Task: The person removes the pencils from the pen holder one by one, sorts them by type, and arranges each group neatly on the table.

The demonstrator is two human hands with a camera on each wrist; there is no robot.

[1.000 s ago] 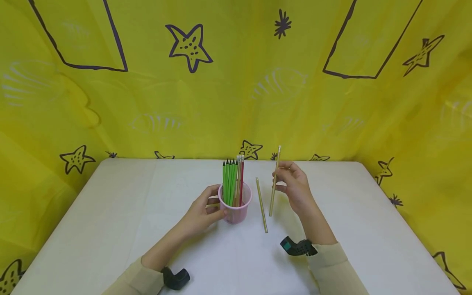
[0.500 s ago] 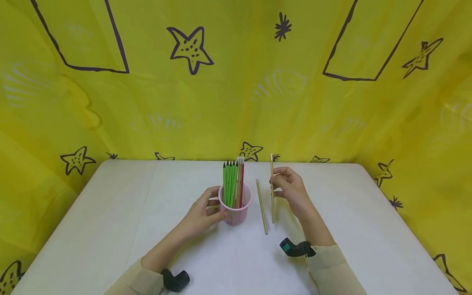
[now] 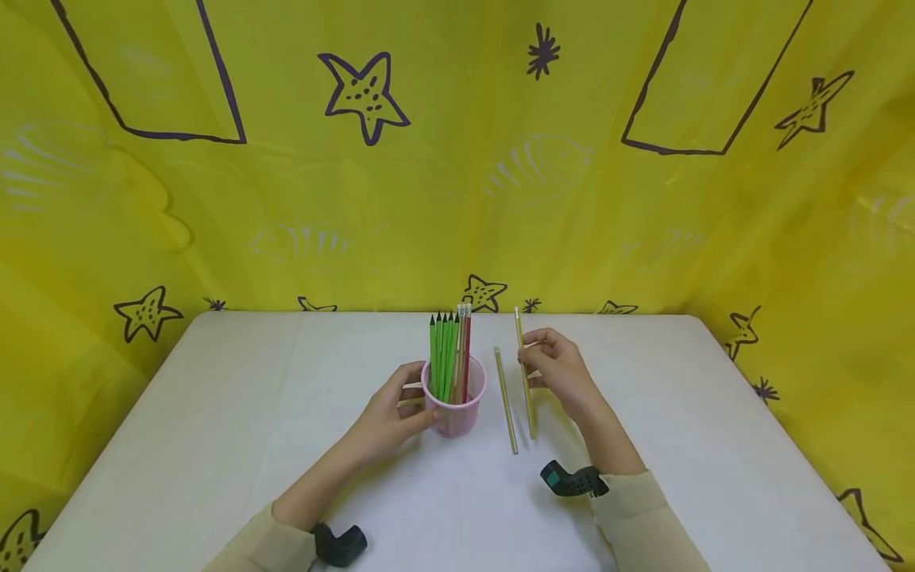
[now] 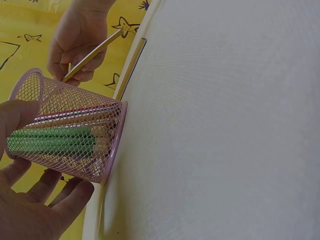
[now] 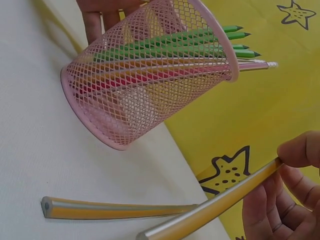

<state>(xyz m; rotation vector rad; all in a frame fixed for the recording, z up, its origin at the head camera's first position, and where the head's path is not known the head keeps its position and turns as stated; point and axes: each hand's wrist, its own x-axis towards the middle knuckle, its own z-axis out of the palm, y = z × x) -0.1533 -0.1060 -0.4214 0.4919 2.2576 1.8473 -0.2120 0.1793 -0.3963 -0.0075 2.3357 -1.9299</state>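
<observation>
A pink mesh pencil cup stands on the white table, and my left hand grips it with the thumb in front and fingers around the far side. Inside the cup are several green pencils with black points up, plus a few gold and red ones with eraser ends up. My right hand pinches a gold pencil between thumb and fingers, eraser end up and slightly tilted. Another gold pencil lies on the table between the cup and this hand.
The white table reaches back to a yellow curtain printed with starfish and fish, which also hangs along both sides. A black wrist camera sits on the right wrist, another black camera on the left.
My right hand has moved left and slightly nearer with its gold pencil, whose eraser end now leans left instead of right. My left hand and the cup stay in place.
</observation>
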